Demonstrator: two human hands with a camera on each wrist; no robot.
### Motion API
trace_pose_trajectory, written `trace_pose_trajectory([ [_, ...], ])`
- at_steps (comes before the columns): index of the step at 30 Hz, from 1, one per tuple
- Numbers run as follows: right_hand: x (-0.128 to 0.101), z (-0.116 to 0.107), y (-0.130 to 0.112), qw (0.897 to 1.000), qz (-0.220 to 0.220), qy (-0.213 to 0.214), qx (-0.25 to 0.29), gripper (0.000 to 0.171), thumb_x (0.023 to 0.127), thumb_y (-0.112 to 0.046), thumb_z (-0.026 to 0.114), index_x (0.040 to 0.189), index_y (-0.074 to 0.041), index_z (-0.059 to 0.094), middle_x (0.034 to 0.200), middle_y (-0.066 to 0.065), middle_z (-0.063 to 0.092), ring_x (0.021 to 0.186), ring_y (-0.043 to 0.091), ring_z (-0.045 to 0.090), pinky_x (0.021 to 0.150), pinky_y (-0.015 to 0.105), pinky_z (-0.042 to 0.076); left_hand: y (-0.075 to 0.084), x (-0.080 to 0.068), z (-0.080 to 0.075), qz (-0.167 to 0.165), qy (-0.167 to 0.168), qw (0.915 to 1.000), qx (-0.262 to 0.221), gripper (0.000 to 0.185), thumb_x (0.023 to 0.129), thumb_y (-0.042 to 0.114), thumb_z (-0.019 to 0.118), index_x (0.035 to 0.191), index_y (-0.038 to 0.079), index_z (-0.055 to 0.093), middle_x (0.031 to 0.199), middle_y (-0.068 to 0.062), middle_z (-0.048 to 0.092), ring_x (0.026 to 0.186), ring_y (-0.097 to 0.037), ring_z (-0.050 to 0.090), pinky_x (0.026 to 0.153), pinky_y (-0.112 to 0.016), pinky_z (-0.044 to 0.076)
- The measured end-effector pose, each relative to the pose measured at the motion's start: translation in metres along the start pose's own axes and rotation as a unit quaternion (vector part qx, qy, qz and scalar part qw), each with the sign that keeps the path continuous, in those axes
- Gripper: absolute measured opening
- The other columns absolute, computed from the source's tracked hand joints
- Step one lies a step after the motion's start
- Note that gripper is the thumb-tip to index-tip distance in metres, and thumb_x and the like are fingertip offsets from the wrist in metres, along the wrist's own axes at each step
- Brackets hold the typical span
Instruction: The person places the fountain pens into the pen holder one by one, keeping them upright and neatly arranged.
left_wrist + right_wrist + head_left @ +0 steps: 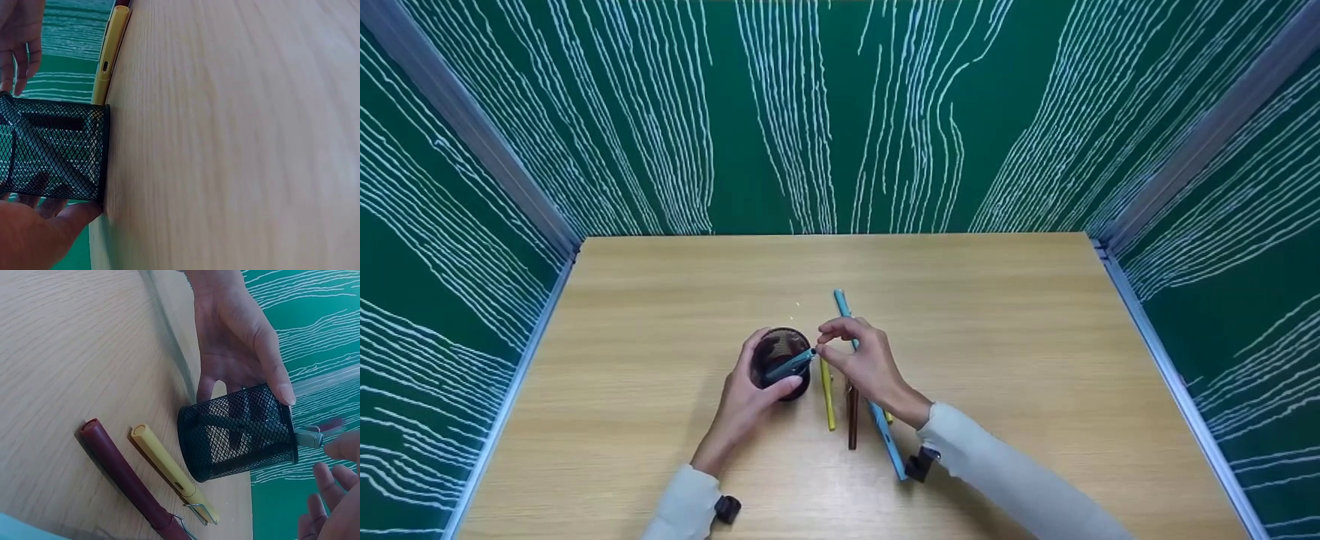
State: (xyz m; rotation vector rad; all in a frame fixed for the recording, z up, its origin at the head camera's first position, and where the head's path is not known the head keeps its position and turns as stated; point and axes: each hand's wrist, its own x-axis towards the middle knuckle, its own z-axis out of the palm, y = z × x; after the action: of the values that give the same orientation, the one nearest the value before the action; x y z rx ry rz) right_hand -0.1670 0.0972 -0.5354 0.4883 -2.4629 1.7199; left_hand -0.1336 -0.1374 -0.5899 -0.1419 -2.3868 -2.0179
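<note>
At centre frame our left hand (750, 401) grips the mesh cup (239, 432); our right hand (862, 360) pinches the grey-blue pen (789, 365) over its rim; we should steady the cup and lower the pen straight in

Crowded middle, open tabletop around it

The mesh cup (782, 364), yellow pen (827, 394), dark red pen (852, 420) and blue pen (870, 390) cluster mid-table; the table (1035, 337) lies bare far, left and right, bounded by green walls (840, 112).

Test booth — green patterned walls (840, 112), wooden desk (1035, 337)
</note>
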Motion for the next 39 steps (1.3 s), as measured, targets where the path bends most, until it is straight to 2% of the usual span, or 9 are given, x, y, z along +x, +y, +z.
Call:
trace_pose_trajectory([
  [4,0.000,0.000,0.000,1.000,-0.004,0.004,0.000,0.020,0.095,-0.009,0.084,0.114,-0.013,0.081,0.101,-0.008,0.080,0.110,0.020,0.067,0.101,0.046,0.050,0.001,-0.001,0.000,-0.005,0.003,1.0000,0.003,0.094,0.086,0.029,0.096,0.165,0.024,0.046,0.154,-0.006,0.063,0.143,-0.028,0.056,0.126,-0.053,0.032],
  [10,-0.002,-0.003,0.003,1.000,-0.003,0.007,-0.004,0.019,0.094,-0.007,0.084,0.112,-0.013,0.081,0.100,-0.006,0.080,0.109,0.021,0.068,0.100,0.046,0.052,-0.001,-0.001,0.000,0.002,0.001,1.0000,-0.004,0.095,0.087,0.027,0.095,0.166,0.020,0.045,0.154,-0.008,0.063,0.142,-0.029,0.057,0.125,-0.053,0.034],
  [14,-0.004,-0.006,0.006,1.000,0.006,0.008,-0.005,0.018,0.095,-0.007,0.084,0.111,-0.014,0.082,0.101,-0.005,0.080,0.108,0.024,0.067,0.100,0.050,0.051,-0.002,-0.001,0.001,0.008,-0.002,0.9998,-0.019,0.091,0.088,0.024,0.094,0.165,0.021,0.046,0.155,-0.010,0.062,0.143,-0.029,0.058,0.125,-0.053,0.034],
  [20,-0.009,-0.012,0.014,1.000,0.023,0.010,0.003,0.017,0.096,-0.007,0.083,0.112,-0.014,0.082,0.103,-0.002,0.079,0.109,0.037,0.067,0.101,0.062,0.049,-0.002,-0.001,0.001,0.006,-0.004,0.9997,-0.023,0.090,0.088,0.023,0.094,0.164,0.024,0.047,0.155,-0.010,0.062,0.143,-0.029,0.057,0.126,-0.052,0.033],
  [26,-0.014,-0.018,0.021,0.999,0.044,0.014,-0.001,0.017,0.097,-0.008,0.083,0.112,-0.013,0.081,0.104,-0.002,0.079,0.110,0.037,0.067,0.104,0.061,0.049,0.000,-0.002,0.000,0.001,-0.005,0.9996,-0.026,0.091,0.088,0.024,0.094,0.166,0.024,0.046,0.156,-0.011,0.061,0.145,-0.030,0.056,0.126,-0.054,0.032],
  [32,-0.022,-0.023,0.030,0.997,0.074,0.014,0.008,0.020,0.097,-0.007,0.083,0.116,-0.005,0.080,0.104,0.001,0.078,0.114,0.045,0.065,0.108,0.063,0.048,0.000,-0.003,0.000,0.003,-0.003,0.9996,-0.026,0.092,0.088,0.024,0.094,0.166,0.023,0.045,0.157,-0.012,0.061,0.145,-0.031,0.056,0.127,-0.054,0.032],
  [36,-0.028,-0.026,0.036,0.996,0.085,0.019,0.003,0.021,0.097,-0.008,0.083,0.117,0.000,0.079,0.105,0.001,0.078,0.112,0.037,0.067,0.107,0.060,0.049,-0.001,-0.003,0.000,0.004,-0.004,0.9996,-0.028,0.093,0.088,0.024,0.094,0.167,0.023,0.044,0.157,-0.012,0.060,0.145,-0.032,0.056,0.127,-0.054,0.031],
  [39,-0.031,-0.028,0.040,0.996,0.090,0.024,-0.006,0.020,0.097,-0.008,0.083,0.116,-0.002,0.079,0.107,0.001,0.077,0.110,0.029,0.067,0.105,0.057,0.051,-0.001,-0.003,0.000,0.003,-0.004,0.9997,-0.024,0.094,0.088,0.025,0.094,0.168,0.023,0.043,0.158,-0.012,0.059,0.146,-0.032,0.055,0.127,-0.054,0.030],
])
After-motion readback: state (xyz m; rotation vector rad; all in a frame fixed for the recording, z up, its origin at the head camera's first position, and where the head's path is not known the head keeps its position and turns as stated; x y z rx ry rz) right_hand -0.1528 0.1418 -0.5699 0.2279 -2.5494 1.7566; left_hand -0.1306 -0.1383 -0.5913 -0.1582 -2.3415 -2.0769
